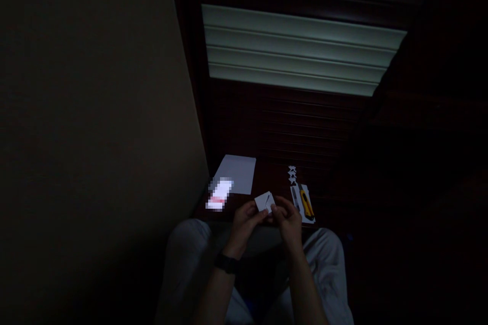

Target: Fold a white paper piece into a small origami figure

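Observation:
A small folded piece of white paper [262,202] is held up between both hands, above the front edge of a dark tabletop. My left hand [244,219] pinches its lower left side, with the thumb on top. My right hand [286,216] grips its right side, the thumb pressing near a dark slanting gap between the folds. The fingers beneath the paper are mostly hidden. Just right of my right hand lies a yellow utility knife [306,204] on white paper [310,219], beside a slim greyish tool whose kind I cannot make out.
White sheets [238,172] lie at the back left of the dark table [270,175]. A bright, pixelated phone-like object [220,194] overlaps their corner. Several small folded paper shapes [292,174] stand in a row behind the knife. A wall [114,111] borders the left; dark slatted panelling [290,122] rises behind.

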A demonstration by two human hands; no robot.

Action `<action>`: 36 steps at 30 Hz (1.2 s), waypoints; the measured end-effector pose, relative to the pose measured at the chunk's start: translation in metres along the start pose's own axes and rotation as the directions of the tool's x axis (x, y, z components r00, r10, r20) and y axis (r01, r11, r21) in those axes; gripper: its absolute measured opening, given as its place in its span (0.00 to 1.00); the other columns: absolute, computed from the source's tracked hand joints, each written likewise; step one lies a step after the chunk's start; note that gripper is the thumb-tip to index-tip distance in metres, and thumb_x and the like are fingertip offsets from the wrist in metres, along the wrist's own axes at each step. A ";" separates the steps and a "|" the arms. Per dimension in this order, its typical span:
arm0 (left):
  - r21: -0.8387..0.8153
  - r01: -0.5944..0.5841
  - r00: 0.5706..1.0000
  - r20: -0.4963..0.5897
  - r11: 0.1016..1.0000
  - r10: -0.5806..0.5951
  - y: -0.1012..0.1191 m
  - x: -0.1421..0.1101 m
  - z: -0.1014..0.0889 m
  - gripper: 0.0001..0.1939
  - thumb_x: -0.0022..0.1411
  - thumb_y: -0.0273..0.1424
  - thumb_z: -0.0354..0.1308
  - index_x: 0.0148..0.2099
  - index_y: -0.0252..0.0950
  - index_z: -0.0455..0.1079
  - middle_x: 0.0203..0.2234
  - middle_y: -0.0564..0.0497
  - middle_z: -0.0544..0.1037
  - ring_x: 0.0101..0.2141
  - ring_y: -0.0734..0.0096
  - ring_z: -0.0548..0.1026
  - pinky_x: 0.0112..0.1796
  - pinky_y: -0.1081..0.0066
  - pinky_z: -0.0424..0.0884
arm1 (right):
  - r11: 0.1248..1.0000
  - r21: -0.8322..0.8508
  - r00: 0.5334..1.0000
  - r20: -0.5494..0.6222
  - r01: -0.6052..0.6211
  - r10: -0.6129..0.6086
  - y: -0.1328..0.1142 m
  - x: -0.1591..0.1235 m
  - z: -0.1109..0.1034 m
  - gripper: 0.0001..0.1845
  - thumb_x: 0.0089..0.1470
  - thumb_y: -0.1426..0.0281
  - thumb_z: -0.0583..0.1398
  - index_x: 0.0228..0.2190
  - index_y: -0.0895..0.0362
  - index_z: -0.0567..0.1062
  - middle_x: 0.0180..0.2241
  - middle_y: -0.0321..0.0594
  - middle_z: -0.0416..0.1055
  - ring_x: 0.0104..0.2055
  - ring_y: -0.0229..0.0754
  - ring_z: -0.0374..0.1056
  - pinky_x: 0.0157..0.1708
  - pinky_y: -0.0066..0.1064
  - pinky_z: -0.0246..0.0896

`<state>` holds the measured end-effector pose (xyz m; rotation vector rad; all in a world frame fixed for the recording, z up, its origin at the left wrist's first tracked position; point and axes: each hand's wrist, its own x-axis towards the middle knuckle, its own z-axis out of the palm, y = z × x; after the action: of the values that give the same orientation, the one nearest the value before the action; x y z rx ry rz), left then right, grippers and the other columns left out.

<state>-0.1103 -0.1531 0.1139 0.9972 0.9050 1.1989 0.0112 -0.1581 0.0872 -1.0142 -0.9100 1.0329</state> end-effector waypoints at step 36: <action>0.001 0.064 0.996 0.057 0.998 -0.064 -0.020 0.003 -0.015 0.16 0.51 0.35 0.60 0.40 0.29 0.72 0.30 0.43 0.76 0.28 0.72 0.73 0.28 0.76 0.67 | 0.941 -0.274 0.980 0.056 0.201 -0.193 0.005 0.001 -0.012 0.05 0.42 0.69 0.63 0.26 0.54 0.77 0.39 0.42 0.68 0.43 0.46 0.64 0.43 0.38 0.59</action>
<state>-0.1177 -0.1502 0.0905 0.9904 0.8849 1.1115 0.0215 -0.1589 0.0797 -1.1164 -1.1791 0.7651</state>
